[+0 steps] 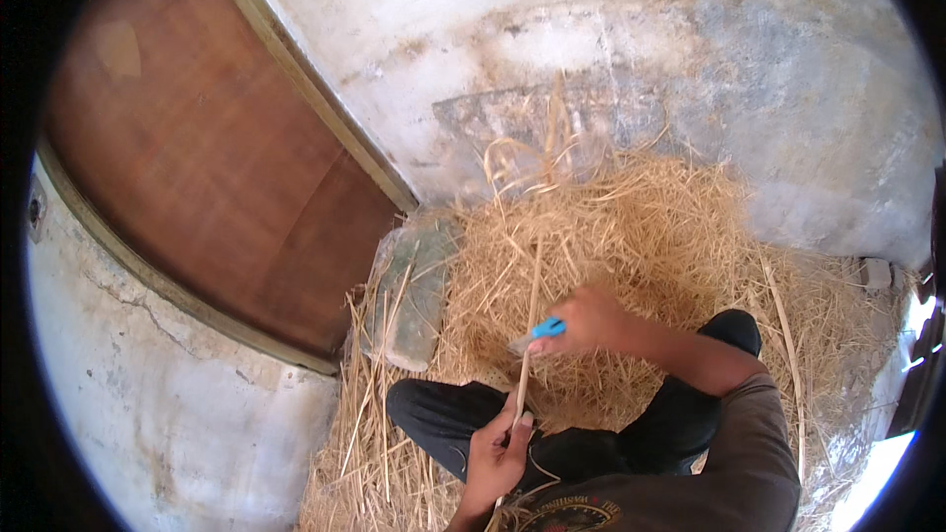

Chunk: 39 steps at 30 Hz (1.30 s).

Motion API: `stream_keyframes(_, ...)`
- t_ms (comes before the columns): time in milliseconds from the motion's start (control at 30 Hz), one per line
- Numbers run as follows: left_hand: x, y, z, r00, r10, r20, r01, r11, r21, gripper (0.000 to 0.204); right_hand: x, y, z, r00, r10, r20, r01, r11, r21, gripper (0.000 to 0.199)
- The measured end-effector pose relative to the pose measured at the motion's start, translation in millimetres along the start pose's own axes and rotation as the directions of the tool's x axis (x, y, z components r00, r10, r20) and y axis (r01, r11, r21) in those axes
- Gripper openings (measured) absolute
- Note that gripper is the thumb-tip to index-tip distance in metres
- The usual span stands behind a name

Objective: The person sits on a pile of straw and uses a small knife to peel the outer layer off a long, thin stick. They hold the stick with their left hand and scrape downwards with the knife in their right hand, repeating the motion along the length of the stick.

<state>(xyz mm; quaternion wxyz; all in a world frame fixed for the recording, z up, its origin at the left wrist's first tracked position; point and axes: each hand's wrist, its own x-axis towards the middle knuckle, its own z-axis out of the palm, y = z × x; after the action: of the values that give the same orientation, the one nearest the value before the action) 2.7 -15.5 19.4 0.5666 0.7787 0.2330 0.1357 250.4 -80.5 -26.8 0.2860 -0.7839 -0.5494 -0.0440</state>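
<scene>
A brown wooden door (207,158) fills the left. Beside it a flat grey stone (412,286) lies at the edge of the straw pile (631,236). The left hand (496,453) pinches the lower end of 1 long straw stalk (530,325), keeping it taut and upright. The right hand (589,320) is clamped on a blue-handled knife (544,330), blade against the stalk, seemingly to scrape it

A single head-worn fisheye view is looking steeply down from above the seated person, close over the lap. It is facing forward and down toward the straw pile (631,236) and the wall (591,30) behind it, with the door (207,158) bending along the left. The forearms are entering from the lower edge. Dark rim is ringing the round picture, and straight edges are curving near it.
</scene>
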Motion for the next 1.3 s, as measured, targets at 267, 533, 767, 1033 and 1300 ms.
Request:
stream_keyframes(267,-14,-6,14,0.985,-0.005,0.175,0.016,0.998,-0.063,0.040,33,171,-19,0.794,0.562,-0.231,-0.598,0.791,-0.132,0.062)
stream_keyframes(533,2,-8,-3,0.999,-0.008,-0.046,0.011,0.998,0.068,0.034,-4,-8,-16,0.972,0.082,0.221,-0.084,0.996,-0.002,0.071)
stream_keyframes(767,9,3,-4,0.997,0.077,-0.005,-0.067,0.902,0.426,0.037,5,17,0,0.998,0.056,0.014,-0.055,0.996,-0.076,0.076)
stream_keyframes(1033,4,-13,-12,0.988,0.147,-0.044,-0.122,0.926,0.356,0.035,8,20,-5,0.972,0.152,0.177,-0.151,0.988,-0.018,0.075)
stream_keyframes(1300,-8,-7,-3,0.980,0.167,0.104,-0.194,0.906,0.376,0.044,34,113,-29,0.783,0.615,-0.096,-0.400,0.616,0.679,0.058)
